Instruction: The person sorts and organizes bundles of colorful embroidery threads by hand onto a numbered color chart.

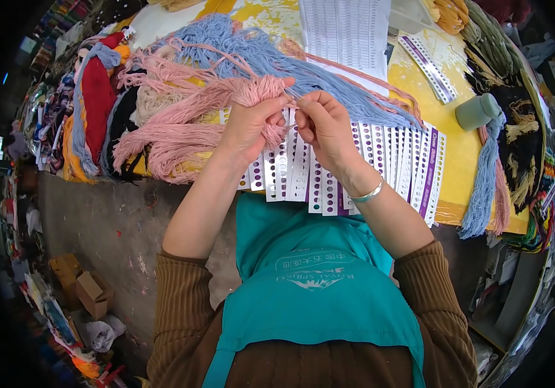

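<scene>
My left hand (pixel 256 124) is closed around a hank of pink thread (pixel 187 113), whose looped end bulges above the fingers while its loose length trails left over the table. Close beside it, my right hand (pixel 324 123) pinches a few pink strands between thumb and fingertips. Under both hands lie several white-and-purple punched thread cards (pixel 381 158), spread side by side along the table's front edge. Behind the hands stretches a bundle of light blue thread (pixel 258 58), reaching from upper left to the right.
A printed sheet (pixel 347 39) lies at the back of the yellow table (pixel 449 200). On the right are a grey-green cylinder (pixel 477 111), another punched card (pixel 427 68) and hanging blue thread (pixel 482 178). Coloured hanks (pixel 96 97) crowd the left. Cardboard boxes (pixel 89 288) stand on the floor.
</scene>
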Demonstrator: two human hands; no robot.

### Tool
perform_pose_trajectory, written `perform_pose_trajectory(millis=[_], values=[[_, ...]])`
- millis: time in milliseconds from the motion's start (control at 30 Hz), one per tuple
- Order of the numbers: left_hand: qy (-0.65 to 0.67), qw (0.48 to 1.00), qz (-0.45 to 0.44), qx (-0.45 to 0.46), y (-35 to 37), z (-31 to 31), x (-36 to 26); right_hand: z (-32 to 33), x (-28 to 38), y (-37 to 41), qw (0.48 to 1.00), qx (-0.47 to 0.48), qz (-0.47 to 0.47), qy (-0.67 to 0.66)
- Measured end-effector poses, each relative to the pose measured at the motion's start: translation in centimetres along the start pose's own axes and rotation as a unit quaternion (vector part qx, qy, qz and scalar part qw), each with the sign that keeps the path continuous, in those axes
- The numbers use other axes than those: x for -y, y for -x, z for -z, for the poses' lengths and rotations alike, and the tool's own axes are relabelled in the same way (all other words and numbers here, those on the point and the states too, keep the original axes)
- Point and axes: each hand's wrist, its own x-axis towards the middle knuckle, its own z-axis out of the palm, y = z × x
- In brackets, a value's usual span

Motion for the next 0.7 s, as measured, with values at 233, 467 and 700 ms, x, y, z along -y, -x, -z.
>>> perform_pose_trajectory(millis=[233, 467, 700], values=[[0.017, 1.0, 0.0, 0.018, 0.0, 0.0, 0.1, -0.1, 0.4, 0.0, 0.998, 0.008, -0.004, 0.06], [0.072, 0.996, 0.035, 0.034, 0.0, -0.1, 0.1, -0.5, 0.6, 0.0, 0.995, 0.016, 0.006, 0.097], [0.061, 0.996, 0.034, 0.061, -0.3, -0.2, 0.4, -1.5, 0.2, -0.2, 0.998, -0.005, 0.009, 0.069]])
